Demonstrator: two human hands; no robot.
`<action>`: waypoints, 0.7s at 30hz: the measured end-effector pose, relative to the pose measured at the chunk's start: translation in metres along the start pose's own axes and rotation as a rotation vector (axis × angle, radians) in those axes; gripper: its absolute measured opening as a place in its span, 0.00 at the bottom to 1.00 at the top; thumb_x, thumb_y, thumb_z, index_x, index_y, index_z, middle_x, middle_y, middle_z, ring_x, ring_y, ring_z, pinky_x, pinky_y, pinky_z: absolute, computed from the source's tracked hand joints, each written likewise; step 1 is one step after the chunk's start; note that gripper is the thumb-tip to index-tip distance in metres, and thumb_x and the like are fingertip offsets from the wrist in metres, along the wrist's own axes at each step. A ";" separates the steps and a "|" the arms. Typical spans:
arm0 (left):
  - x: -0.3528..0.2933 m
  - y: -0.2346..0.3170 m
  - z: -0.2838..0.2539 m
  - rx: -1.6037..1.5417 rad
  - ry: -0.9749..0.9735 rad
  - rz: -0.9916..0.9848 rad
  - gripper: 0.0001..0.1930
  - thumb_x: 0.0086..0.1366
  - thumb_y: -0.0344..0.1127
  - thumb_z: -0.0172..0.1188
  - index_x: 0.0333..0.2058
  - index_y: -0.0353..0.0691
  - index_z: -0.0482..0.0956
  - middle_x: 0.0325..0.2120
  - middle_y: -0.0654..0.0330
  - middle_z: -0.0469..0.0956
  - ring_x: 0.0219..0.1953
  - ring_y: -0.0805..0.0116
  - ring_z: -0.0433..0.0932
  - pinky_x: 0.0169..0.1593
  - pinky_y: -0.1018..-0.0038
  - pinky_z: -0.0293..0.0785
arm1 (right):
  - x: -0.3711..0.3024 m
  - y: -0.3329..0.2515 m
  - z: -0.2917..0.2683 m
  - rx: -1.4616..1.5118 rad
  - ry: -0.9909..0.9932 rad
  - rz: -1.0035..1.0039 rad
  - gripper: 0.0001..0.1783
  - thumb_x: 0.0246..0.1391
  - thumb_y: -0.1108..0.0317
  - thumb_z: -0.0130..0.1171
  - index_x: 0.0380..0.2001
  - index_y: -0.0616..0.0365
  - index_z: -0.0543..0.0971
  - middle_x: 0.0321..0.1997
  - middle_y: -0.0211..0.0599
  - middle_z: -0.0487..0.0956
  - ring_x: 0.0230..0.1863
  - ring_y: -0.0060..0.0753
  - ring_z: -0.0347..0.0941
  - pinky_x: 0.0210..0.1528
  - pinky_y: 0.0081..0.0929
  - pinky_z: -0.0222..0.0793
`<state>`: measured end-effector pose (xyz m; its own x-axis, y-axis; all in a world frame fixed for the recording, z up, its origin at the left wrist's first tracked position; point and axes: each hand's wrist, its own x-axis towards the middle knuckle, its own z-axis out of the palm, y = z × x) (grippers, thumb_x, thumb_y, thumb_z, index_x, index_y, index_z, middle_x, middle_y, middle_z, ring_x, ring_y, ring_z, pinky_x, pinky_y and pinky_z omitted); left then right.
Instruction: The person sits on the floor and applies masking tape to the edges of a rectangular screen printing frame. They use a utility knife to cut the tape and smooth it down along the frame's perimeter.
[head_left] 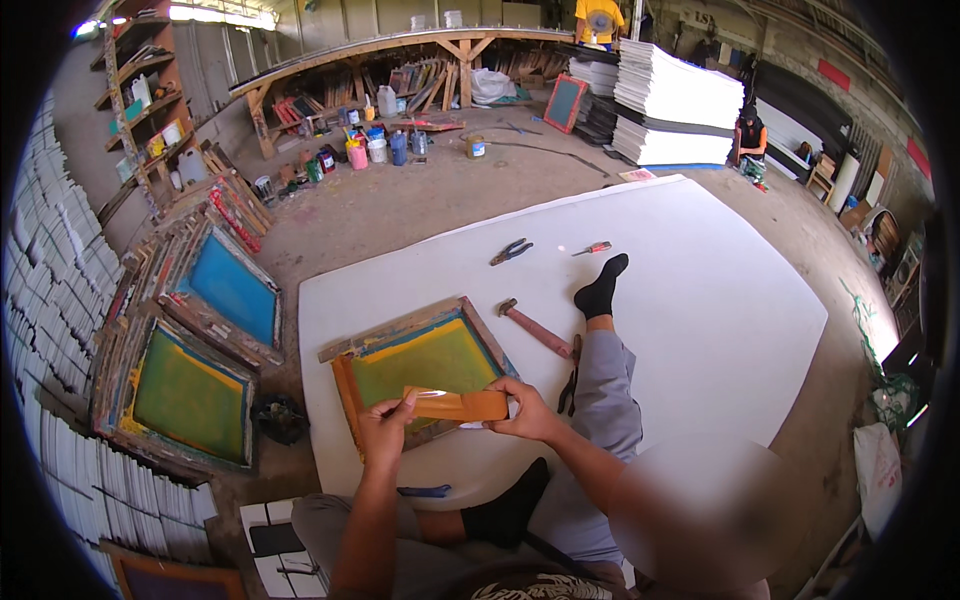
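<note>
One amber tape strip (440, 404), left hand (384, 426) and right hand (526, 412) pinched onto it, could self-stick if slackened.

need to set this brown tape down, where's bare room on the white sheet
Widest: the white sheet right of the outstretched leg. Smaller: beyond the screen frame, left of the pliers. Crowded: between frame and leg, where the hammer and a dark tool lie. The frame sits beyond the brown tape.

Pink bucket (357, 156), white sheet stack (672, 92)
</note>
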<state>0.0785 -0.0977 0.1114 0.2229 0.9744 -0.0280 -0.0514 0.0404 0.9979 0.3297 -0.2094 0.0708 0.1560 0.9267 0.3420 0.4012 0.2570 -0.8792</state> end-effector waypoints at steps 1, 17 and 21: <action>0.001 0.002 0.002 -0.002 -0.013 0.005 0.14 0.65 0.38 0.75 0.32 0.30 0.87 0.24 0.61 0.83 0.25 0.77 0.75 0.33 0.78 0.70 | -0.002 0.004 -0.004 -0.010 0.001 -0.025 0.32 0.43 0.65 0.79 0.53 0.57 0.79 0.45 0.40 0.82 0.51 0.39 0.80 0.55 0.34 0.74; -0.009 -0.046 -0.039 0.007 0.106 -0.110 0.14 0.65 0.38 0.75 0.31 0.30 0.87 0.24 0.60 0.84 0.26 0.75 0.79 0.35 0.78 0.74 | -0.009 0.034 -0.042 -0.518 -0.172 0.016 0.30 0.39 0.77 0.67 0.52 0.58 0.79 0.48 0.49 0.80 0.53 0.56 0.78 0.56 0.43 0.74; -0.014 -0.118 -0.059 0.230 0.081 -0.142 0.15 0.65 0.38 0.74 0.30 0.29 0.87 0.24 0.60 0.84 0.26 0.74 0.79 0.34 0.75 0.74 | -0.024 0.093 -0.031 -0.475 -0.247 0.220 0.26 0.37 0.73 0.71 0.46 0.60 0.81 0.60 0.54 0.76 0.61 0.58 0.74 0.61 0.44 0.73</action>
<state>0.0238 -0.1032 -0.0097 0.1329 0.9775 -0.1637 0.1990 0.1355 0.9706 0.3910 -0.2162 -0.0086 0.0887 0.9956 0.0301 0.7533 -0.0473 -0.6560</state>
